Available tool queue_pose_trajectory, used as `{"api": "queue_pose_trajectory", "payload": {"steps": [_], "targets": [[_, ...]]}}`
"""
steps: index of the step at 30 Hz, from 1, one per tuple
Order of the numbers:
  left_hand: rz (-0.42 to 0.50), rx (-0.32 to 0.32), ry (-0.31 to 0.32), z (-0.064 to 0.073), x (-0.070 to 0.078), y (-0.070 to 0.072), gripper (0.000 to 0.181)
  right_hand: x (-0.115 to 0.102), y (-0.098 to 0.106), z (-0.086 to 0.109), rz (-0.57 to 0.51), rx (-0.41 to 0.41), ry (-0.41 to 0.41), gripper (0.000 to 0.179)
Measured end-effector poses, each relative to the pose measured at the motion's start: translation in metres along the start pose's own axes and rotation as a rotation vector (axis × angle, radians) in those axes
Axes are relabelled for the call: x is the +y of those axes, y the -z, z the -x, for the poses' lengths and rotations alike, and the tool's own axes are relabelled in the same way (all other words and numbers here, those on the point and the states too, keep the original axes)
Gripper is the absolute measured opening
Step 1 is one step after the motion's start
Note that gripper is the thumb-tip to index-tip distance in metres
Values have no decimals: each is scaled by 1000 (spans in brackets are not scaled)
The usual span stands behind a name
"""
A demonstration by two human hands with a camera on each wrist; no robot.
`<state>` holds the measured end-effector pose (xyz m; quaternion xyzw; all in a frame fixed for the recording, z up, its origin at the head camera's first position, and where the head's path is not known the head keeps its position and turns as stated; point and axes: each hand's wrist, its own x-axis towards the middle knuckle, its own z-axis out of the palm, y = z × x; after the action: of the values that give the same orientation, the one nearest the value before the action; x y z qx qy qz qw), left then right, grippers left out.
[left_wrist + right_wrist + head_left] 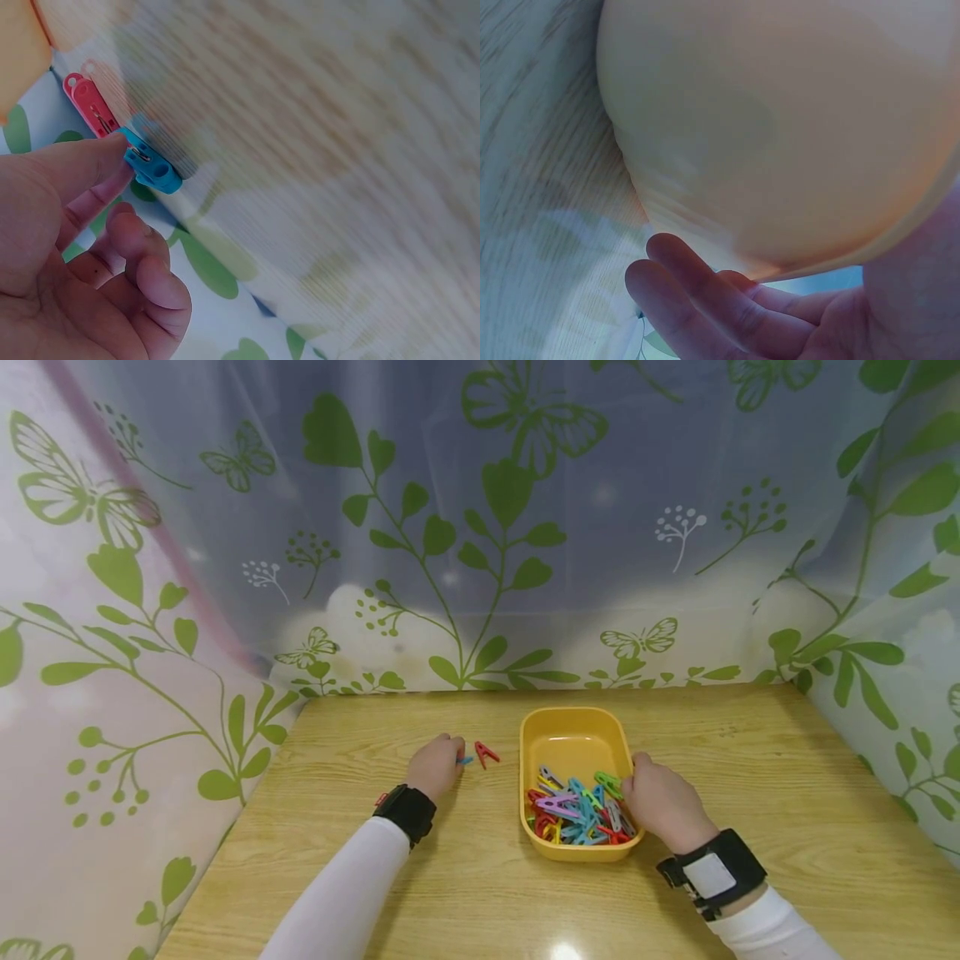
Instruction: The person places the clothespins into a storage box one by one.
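My left hand point(437, 766) is on the table left of a yellow plastic basket. Its thumb and a finger pinch a small blue clothespin point(154, 165) close to the tabletop; the other fingers are loosely curled. Just beyond it lies a red clothespin point(91, 103), apart from the hand. My right hand point(663, 802) grips the right rim of the basket point(555, 750); in the right wrist view some fingers point(676, 315) lie along the outer wall. Inside the basket's near half is a pile of clothespins point(577, 810) in several colours.
The wooden table point(480, 893) has wood-grain marking and ends at a patterned curtain point(450, 568) behind. More of the same curtain hangs at the left and right sides. Both wrists wear black straps.
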<state>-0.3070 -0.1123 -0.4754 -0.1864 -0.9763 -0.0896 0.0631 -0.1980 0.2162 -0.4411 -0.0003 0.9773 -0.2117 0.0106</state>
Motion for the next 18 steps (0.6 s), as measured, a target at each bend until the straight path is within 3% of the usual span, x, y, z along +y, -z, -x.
{"api": "queue_pose_trajectory", "payload": {"steps": [12,18], "targets": [[15,0,23,2,1,-2,9,-1,2,1,2,-15,-12,41],[41,5,20,2,1,6,11,0,1,0,8,-12,-12,41]]}}
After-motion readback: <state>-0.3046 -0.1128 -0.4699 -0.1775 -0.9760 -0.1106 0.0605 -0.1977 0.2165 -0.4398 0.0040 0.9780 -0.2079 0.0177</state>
